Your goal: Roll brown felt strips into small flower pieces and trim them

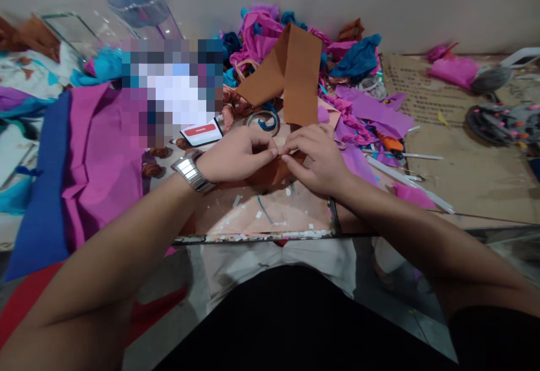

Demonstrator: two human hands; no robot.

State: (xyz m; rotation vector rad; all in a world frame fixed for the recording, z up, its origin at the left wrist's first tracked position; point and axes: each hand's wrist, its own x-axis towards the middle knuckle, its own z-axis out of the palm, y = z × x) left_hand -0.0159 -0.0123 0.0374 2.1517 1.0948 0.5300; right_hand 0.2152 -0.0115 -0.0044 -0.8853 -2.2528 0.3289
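Observation:
My left hand (236, 154), with a metal watch (194, 171) at its wrist, has thumb and forefinger pinched together near the table's front edge. Facing it, my right hand (316, 154) is also closed, thumb against fingers. Between the fingertips both hands grip the upper edge of a brown crepe paper piece (272, 173), which hangs down below them; the fingers partly cover it. Just beyond the hands lies a folded brown strip (302, 73). Small twisted brown paper pieces (152, 170) rest left of my left hand, near a phone (201, 134) that is mostly blurred out.
Crumpled pink, purple and blue paper (354, 59) piles up along the wall. Pink sheets (101, 163) and a blue sheet (42, 185) overhang the table at left. A large clear bottle (141, 5) stands behind. White sticks (409, 182) and flat cardboard (455, 174) lie at right.

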